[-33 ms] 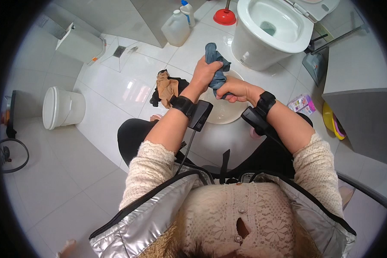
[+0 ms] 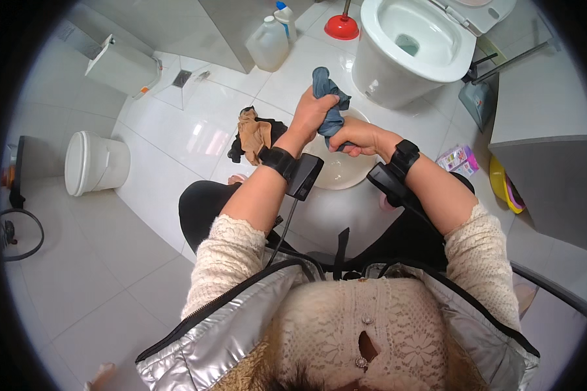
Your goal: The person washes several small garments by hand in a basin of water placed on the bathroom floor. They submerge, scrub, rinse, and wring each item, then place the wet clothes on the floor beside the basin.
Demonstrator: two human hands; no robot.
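A blue-grey cloth (image 2: 332, 120) is twisted into a rope between my two hands. My left hand (image 2: 311, 117) is closed round its upper part, and a bunched end sticks out beyond the fingers. Lower down and to the right, my right hand (image 2: 362, 135) grips the other end. Both hands are over a pale round basin (image 2: 346, 181) on the floor, partly hidden by my hands and wrists. Left of the basin lies a crumpled heap of tan cloth (image 2: 254, 137) and black cloth (image 2: 236, 151).
A white bucket (image 2: 98, 163) stands at left. Beyond the basin are a toilet (image 2: 388, 85), a red plunger (image 2: 341, 27), a translucent jug (image 2: 268, 45) and a blue-capped bottle (image 2: 285, 21). To the right are a pink-purple packet (image 2: 458, 159), a grey dustpan (image 2: 478, 104) and a yellow basin (image 2: 500, 184) beside a grey cabinet (image 2: 548, 186).
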